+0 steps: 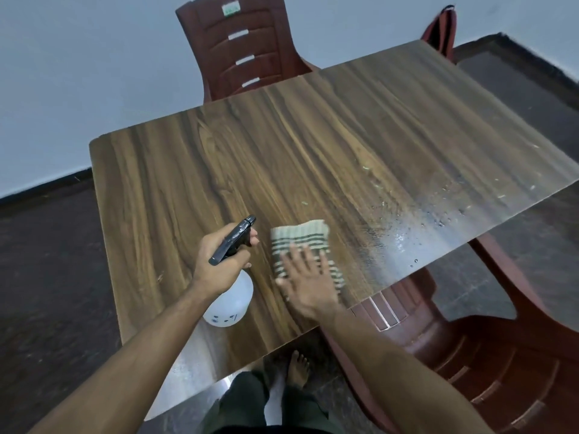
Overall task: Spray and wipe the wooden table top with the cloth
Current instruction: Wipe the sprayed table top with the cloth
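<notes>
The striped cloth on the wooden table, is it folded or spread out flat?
Folded. The green-and-cream striped cloth forms a compact thick pad under the flat right hand, covering only a small patch of the wooden table.

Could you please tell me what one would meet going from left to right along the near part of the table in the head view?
Spray bottle gripped by the left hand → striped cloth pressed flat by the right hand → wet droplets → red chair.

A plain home dining room: wooden table [282, 145], red plastic chairs [241, 48], bare wall [78, 73], dark floor [47, 261].
</notes>
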